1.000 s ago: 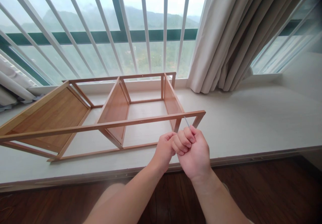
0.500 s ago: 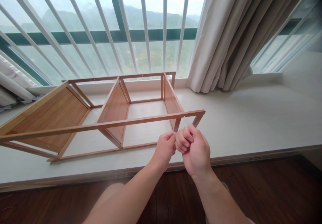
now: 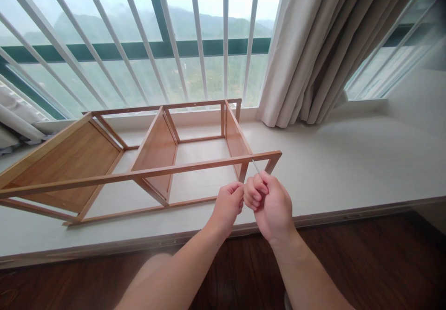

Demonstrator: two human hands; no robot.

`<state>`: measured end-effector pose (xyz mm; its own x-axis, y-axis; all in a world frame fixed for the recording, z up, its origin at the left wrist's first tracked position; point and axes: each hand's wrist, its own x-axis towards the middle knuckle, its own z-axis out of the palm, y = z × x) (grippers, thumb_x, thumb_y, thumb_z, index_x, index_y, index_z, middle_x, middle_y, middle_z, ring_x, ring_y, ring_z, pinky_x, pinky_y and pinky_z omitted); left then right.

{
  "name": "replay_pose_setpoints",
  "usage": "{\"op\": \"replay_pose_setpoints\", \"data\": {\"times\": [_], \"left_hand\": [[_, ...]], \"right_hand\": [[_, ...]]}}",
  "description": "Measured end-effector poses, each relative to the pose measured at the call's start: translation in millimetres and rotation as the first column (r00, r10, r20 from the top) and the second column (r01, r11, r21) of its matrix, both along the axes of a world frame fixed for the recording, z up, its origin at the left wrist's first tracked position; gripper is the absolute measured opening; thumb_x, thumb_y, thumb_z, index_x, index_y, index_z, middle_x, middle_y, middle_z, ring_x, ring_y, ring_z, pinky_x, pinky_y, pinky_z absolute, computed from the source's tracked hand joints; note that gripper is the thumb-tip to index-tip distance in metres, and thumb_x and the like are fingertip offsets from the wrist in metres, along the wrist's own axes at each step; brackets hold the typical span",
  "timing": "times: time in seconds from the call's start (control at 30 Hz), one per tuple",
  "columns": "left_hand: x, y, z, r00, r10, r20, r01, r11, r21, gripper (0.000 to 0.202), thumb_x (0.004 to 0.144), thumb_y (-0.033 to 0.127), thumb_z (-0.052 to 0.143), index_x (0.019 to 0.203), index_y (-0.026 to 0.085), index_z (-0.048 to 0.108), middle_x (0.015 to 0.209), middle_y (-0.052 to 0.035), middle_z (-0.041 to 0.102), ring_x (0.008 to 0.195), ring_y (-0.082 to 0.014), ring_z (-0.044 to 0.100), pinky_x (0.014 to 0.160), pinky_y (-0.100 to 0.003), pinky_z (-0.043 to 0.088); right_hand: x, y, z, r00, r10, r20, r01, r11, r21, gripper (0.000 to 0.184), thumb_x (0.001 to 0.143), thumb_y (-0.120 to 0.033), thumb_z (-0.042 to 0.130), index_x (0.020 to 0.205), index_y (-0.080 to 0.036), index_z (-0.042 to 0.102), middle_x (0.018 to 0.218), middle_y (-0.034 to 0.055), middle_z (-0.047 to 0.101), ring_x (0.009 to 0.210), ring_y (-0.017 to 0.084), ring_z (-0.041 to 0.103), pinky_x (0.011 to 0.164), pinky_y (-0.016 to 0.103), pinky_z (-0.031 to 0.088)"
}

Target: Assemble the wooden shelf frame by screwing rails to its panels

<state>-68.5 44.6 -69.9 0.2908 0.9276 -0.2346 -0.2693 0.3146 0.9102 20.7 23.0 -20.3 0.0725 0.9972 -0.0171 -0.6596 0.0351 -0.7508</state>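
Both forearms are stretched out over the dark floor (image 3: 348,254). The right hand (image 3: 273,208) is closed in a fist, and a thin metal rod (image 3: 257,167) is gripped in it, its far end slanted up and leftward. Beside it, the left hand (image 3: 228,208) is curled nearly closed, thumb and fingers drawn together; whether anything is pinched there cannot be told, nor whether the two hands are touching.

The rod's tip is brought to the near rail of the wooden shelf (image 3: 195,166), just beyond the right hand and close to the rail's right end. The shelf is laid on its side along the pale sill (image 3: 341,171), most of it spread to the left of both hands.

Farther back, a grey-beige curtain (image 3: 306,59) is gathered at the right. White bars (image 3: 226,36) are set before a green-framed window (image 3: 212,48), through which hazy hills (image 3: 183,20) are seen.
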Motion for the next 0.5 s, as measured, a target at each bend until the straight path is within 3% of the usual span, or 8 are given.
{"op": "replay_pose_setpoints", "data": {"times": [0.13,0.27,0.37,0.5], "left_hand": [[-0.3,-0.7,1.5,0.999,-0.005,-0.034,0.007,0.998,0.058,0.016,0.077,0.027,0.055,0.067,0.016,0.056,0.048,0.0033,0.045,0.044,-0.0061,0.030,0.044,-0.023,0.016],[-1.3,-2.8,6.9,0.997,0.003,-0.074,0.003,0.997,0.080,0.013,0.076,0.024,0.052,0.068,0.015,0.058,0.048,0.0009,0.051,0.043,-0.0068,0.035,0.044,-0.023,0.018],[-1.7,-3.1,8.8,0.996,0.000,-0.088,0.006,0.997,0.075,0.013,0.077,0.023,0.051,0.069,0.015,0.059,0.049,0.0005,0.053,0.042,-0.0070,0.037,0.044,-0.023,0.018],[-1.2,-1.4,5.3,0.998,-0.005,-0.059,0.009,0.998,0.059,0.015,0.077,0.026,0.053,0.067,0.015,0.058,0.047,0.0025,0.048,0.043,-0.0061,0.034,0.044,-0.021,0.019]], "right_hand": [[0.3,-1.1,4.3,0.970,0.124,-0.211,-0.128,0.992,-0.009,0.040,0.089,-0.032,0.045,0.057,-0.020,0.024,0.049,-0.0048,0.027,0.044,0.009,0.023,0.040,0.023,0.020],[-2.9,-3.2,6.0,0.932,0.162,-0.325,-0.176,0.984,-0.017,0.041,0.089,-0.032,0.044,0.060,-0.020,0.019,0.051,-0.0058,0.020,0.044,0.009,0.017,0.040,0.023,0.017],[-5.4,-4.0,5.1,0.936,0.143,-0.322,-0.156,0.988,-0.016,0.041,0.090,-0.033,0.044,0.060,-0.020,0.020,0.051,-0.0059,0.022,0.044,0.009,0.018,0.040,0.023,0.017],[-6.1,-3.1,2.1,0.977,0.069,-0.203,-0.073,0.997,-0.010,0.041,0.091,-0.034,0.044,0.058,-0.020,0.026,0.049,-0.0047,0.028,0.044,0.009,0.023,0.040,0.023,0.020]]}}
